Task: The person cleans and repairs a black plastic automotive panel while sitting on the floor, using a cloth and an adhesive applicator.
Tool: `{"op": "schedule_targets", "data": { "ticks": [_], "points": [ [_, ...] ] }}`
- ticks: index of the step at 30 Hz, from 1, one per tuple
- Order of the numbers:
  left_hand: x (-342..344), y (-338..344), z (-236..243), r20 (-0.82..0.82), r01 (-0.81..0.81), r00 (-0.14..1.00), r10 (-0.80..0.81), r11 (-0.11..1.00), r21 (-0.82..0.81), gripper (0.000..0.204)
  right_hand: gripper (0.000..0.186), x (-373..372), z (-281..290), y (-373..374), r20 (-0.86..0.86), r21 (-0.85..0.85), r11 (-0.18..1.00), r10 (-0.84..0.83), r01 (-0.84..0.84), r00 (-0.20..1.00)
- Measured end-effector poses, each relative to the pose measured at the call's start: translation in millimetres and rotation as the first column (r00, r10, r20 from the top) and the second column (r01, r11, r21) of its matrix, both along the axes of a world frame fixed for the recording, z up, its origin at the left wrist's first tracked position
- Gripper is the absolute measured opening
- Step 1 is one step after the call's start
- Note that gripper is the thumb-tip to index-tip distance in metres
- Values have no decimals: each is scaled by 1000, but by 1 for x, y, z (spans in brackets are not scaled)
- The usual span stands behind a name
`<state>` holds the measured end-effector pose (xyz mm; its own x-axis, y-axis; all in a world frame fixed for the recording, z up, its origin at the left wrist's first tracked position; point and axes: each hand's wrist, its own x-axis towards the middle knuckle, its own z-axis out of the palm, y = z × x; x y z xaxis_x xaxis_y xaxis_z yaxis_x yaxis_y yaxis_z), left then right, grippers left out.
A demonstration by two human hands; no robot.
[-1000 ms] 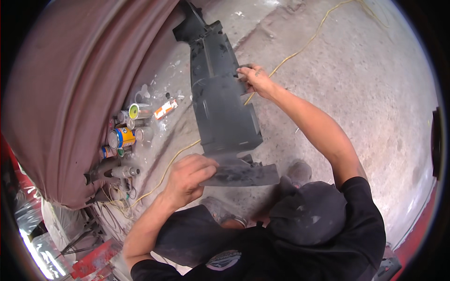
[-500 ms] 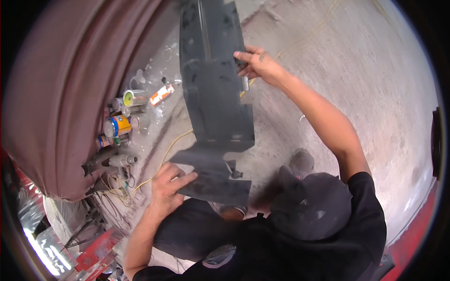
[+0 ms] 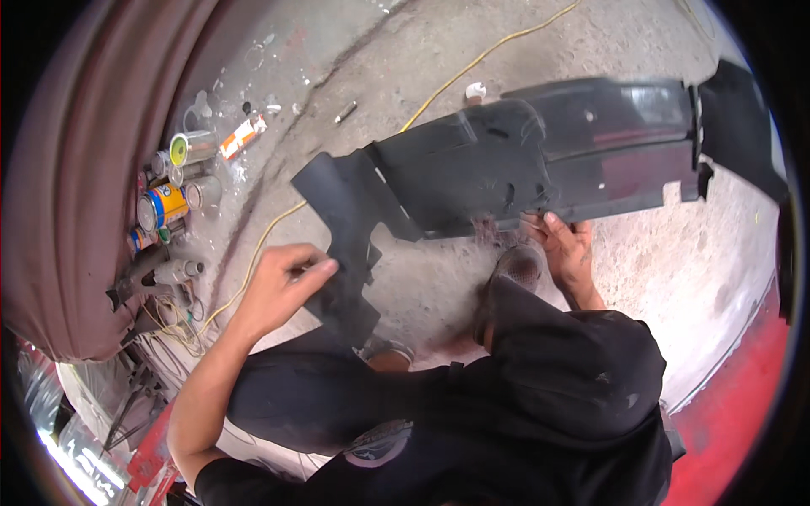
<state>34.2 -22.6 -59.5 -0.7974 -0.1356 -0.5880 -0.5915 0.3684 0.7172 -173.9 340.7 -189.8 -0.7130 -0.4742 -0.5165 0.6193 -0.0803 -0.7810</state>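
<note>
A long black plastic panel (image 3: 506, 160), with the look of a car's splash shield, hangs across in front of me above the floor. Its narrow notched end (image 3: 342, 244) is on the left, and an angled flap (image 3: 738, 126) sticks out at the far right. My left hand (image 3: 287, 285) is closed at the edge of the notched end, thumb extended over it; the fingertips are partly hidden. On the near lower edge, right of the middle, my right hand (image 3: 567, 253) grips the panel with its fingers bent around the edge.
Several cans (image 3: 164, 207) and an orange-white tube (image 3: 243, 137) stand or lie by the maroon cover (image 3: 76, 169). A yellow cord (image 3: 485, 59) runs over the dusty floor and behind the panel. A spray-gun-like tool (image 3: 173, 271) lies left. A red surface (image 3: 726, 405) borders the right.
The panel has swung from pointing away from me to lying crosswise, far end now to the right. My right hand has come nearer with it; my left hand stays near the notched end.
</note>
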Motion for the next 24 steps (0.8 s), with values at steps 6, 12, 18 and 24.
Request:
{"op": "schedule_targets", "data": {
  "ticks": [6,12,18,24],
  "points": [
    [-12,-6,-46,115,160,982,-153,986,-51,17,40,24,-61,20,258,-45,991,-109,125,960],
    [-47,-76,-71,100,217,973,-206,970,-106,29,47,8,-86,5,334,-37,988,-131,152,933],
    [-36,-100,-104,221,45,975,-31,997,-59,31,44,10,-98,16,367,-76,974,-171,212,915],
    [15,-106,-138,96,-29,994,44,987,-157,29,57,9,-74,25,382,80,995,-92,66,920]
  ]
}}
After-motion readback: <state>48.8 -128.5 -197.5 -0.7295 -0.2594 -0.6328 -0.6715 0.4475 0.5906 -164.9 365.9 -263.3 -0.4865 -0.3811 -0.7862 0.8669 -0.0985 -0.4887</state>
